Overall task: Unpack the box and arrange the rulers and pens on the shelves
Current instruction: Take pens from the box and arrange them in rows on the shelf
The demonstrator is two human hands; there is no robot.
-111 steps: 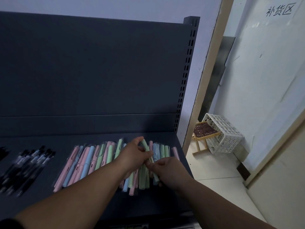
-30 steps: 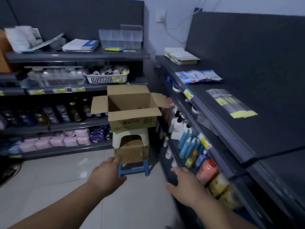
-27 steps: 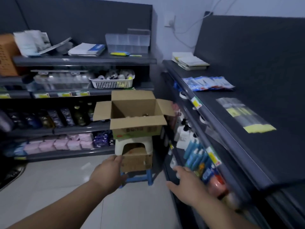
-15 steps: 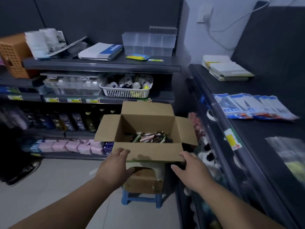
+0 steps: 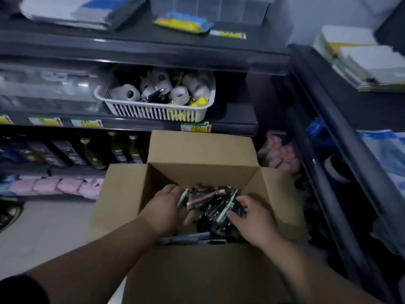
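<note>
An open cardboard box (image 5: 200, 150) fills the middle of the view, its flaps spread outward. Inside lies a heap of wrapped pens (image 5: 211, 201), mostly dark with some green and pink ones. Both of my hands are down in the box. My left hand (image 5: 163, 210) rests on the left side of the heap, fingers curled onto the pens. My right hand (image 5: 252, 218) presses on the right side, fingers bent around a dark bundle. Whether either hand has lifted anything is not visible. No rulers show.
Behind the box stands a dark shelf unit (image 5: 131, 55) with a white basket (image 5: 153, 110) of tape rolls, bottles (image 5: 92, 152) below and pink packs (image 5: 54, 185) lower down. A second dark shelf (image 5: 341, 137) runs along the right, carrying booklets (image 5: 368, 64). Pale floor (image 5: 43, 227) lies at left.
I turned from the shelf of pastel pens, walked to the box, and both hands went from hovering at its front flap down into it onto the pens.
</note>
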